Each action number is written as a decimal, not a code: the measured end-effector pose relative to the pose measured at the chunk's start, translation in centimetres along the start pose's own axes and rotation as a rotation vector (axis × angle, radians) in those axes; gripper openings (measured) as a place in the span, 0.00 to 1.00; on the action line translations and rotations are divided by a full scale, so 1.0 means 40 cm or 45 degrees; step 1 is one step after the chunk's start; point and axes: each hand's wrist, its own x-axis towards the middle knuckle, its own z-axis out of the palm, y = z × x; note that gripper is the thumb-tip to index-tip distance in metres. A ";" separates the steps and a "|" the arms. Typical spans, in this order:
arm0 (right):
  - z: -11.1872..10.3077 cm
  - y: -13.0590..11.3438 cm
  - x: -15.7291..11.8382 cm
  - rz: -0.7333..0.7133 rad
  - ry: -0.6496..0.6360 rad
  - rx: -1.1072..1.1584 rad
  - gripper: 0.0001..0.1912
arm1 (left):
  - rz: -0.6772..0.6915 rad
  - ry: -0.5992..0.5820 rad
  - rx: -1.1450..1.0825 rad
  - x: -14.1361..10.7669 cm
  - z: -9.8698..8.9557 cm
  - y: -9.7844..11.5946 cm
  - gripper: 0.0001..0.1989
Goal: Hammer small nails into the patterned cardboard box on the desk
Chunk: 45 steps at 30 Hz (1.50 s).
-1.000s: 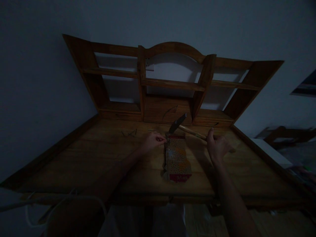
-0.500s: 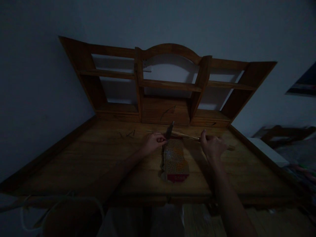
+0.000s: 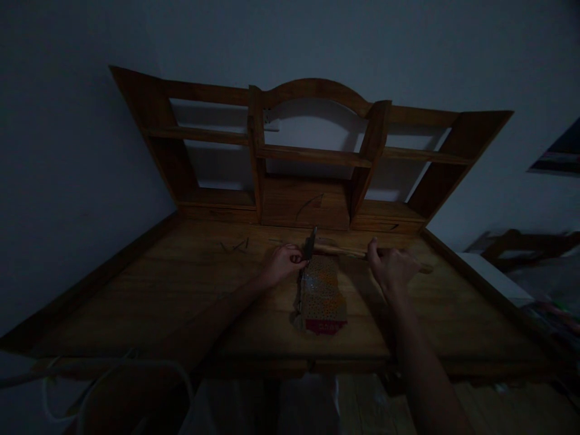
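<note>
A hammer (image 3: 347, 251) with a wooden handle and dark head lies sideways over the desk. My right hand (image 3: 390, 264) is wrapped round its handle. The head is beside the fingertips of my left hand (image 3: 286, 262), which are pinched together at the upper left edge of a patterned cardboard piece (image 3: 322, 290). What the pinch holds is too small and dark to make out. The cardboard has dotted orange and brown print, a red strip at its near end and a torn left side.
A wooden desk (image 3: 190, 284) carries an open shelf unit (image 3: 312, 157) along its back. Several thin dark sticks (image 3: 235, 246) lie left of my left hand. A white surface (image 3: 493, 275) and a chair (image 3: 525, 244) stand at the right.
The hammer head has shifted slightly down and left, closer to my left fingertips. My left hand stays at nearly the same spot, and my right hand keeps its grip.
</note>
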 end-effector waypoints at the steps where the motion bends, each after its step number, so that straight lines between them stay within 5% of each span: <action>1: 0.000 -0.001 0.000 0.004 -0.003 -0.003 0.34 | -0.003 -0.004 0.011 0.000 0.000 0.001 0.09; 13: 0.014 0.023 0.019 0.325 -0.123 0.096 0.38 | -0.062 -0.033 -0.120 0.004 -0.010 -0.018 0.11; 34: 0.007 0.003 0.017 0.224 -0.301 0.058 0.36 | -0.020 -0.090 -0.223 0.000 0.012 -0.020 0.08; 45: 0.003 0.005 0.017 0.245 -0.251 0.085 0.35 | -0.012 -0.092 -0.163 0.000 0.009 -0.028 0.09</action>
